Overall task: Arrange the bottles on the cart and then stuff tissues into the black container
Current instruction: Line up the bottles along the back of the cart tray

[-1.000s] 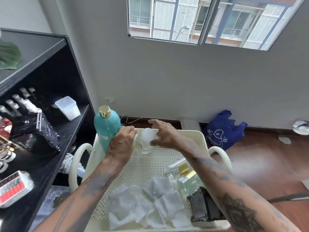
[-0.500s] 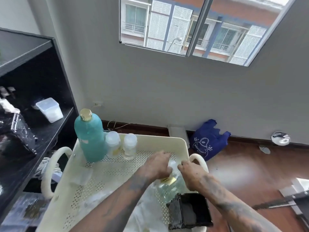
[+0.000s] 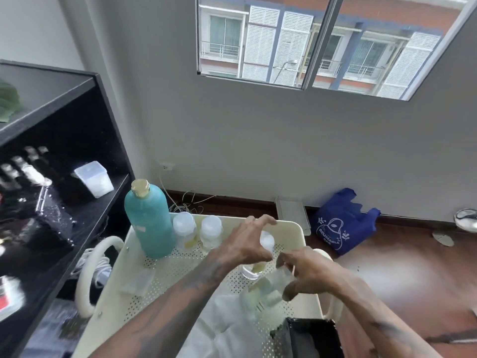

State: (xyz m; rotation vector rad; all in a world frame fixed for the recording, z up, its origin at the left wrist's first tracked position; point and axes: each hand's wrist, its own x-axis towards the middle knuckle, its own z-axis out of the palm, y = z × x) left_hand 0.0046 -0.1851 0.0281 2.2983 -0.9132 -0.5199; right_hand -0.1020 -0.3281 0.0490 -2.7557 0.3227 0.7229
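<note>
We take this for a room in a home, likely an apartment. We see a plain grey wall [image 3: 258, 151] with a sliding window [image 3: 322, 42] looking out on a shuttered, balconied residential block. On the left stands a black shelving unit [image 3: 64, 156] holding cosmetic bottles and a clear plastic box [image 3: 94, 179]. We note a wooden floor [image 3: 387, 275], a wall socket [image 3: 167, 166] with loose cables, a blue reusable shopping bag [image 3: 340, 223] by the skirting, and a cream perforated cart [image 3: 180, 270] nearest us.
</note>
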